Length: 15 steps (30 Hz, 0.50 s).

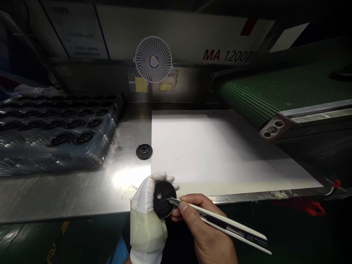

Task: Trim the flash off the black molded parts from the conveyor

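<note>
My left hand (147, 205), in a white glove with tape round the wrist, grips a round black plastic part (164, 209) with a hole near its middle. Bare-skinned, my right hand (203, 223) is closed round a white-and-black utility knife (231, 227). The blade tip rests at or just over the face of the black part; whether it touches I cannot tell. Another black disc (144, 151), with ridged rings and a hub, lies on the metal table beside the left edge of a white sheet (198, 146).
Stacked clear plastic trays (101, 146) with several black discs stand at the left. A green conveyor belt (275, 91) comes in from the right, its end bracket (275, 128) over the sheet. A small white fan (153, 60) is at the back. Something red (310, 206) hangs by the table's front edge.
</note>
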Available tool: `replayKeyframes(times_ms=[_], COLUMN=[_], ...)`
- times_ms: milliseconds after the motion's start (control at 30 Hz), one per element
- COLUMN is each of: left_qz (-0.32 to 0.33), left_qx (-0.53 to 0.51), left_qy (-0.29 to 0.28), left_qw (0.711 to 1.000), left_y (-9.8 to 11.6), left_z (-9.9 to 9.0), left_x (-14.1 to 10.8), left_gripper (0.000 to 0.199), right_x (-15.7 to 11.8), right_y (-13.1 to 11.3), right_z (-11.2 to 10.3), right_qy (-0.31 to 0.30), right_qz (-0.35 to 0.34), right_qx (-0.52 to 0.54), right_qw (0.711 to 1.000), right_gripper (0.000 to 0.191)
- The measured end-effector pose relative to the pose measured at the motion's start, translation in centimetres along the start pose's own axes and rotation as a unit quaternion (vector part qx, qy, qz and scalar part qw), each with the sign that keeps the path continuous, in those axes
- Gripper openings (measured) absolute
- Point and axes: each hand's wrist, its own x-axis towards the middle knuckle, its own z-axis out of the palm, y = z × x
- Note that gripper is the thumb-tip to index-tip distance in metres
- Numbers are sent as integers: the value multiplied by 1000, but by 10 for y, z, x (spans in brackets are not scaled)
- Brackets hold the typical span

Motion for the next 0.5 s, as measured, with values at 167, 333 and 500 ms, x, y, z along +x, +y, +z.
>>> replayKeyframes(times_ms=[167,333,500], left_qz=[-50,-91,-265], left_qx=[-54,-108,-335], left_qy=[10,18,-10], left_qw=[997,990,904], left_y=[2,2,2], left_z=[0,2,1], left_x=[1,1,7], left_gripper=[33,26,37], right_x=[1,1,8], right_y=[2,1,-12], right_z=[-2,-3,-20], right_qy=[-1,-18,-90], right_qz=[-6,10,57], right_qx=[1,-25,131], right_qw=[1000,999,986], right_gripper=[27,27,21])
